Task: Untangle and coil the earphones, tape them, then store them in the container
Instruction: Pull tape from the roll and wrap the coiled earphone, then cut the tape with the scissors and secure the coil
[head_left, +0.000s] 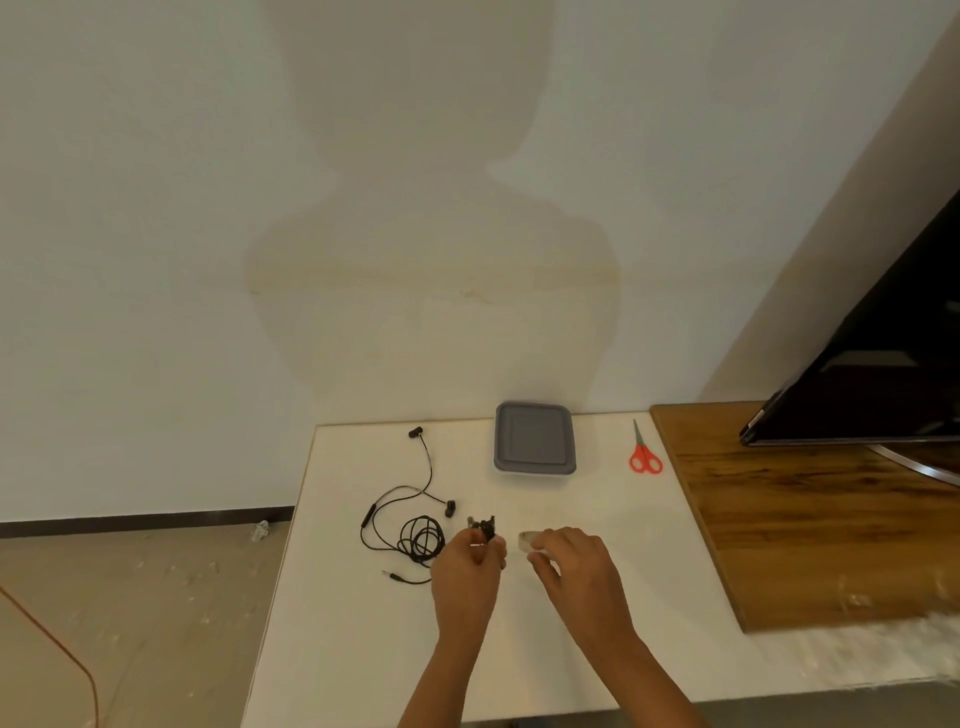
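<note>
While black earphones (422, 540) lie loosely looped on the worktop (363, 649), your left grip (467, 566), just right of them, pinches a small dark bundle (484, 529). Your right grip (571, 566) curls round a tape roll (527, 540). Beyond them, the lidded container (535, 439) sits near the wall.
</note>
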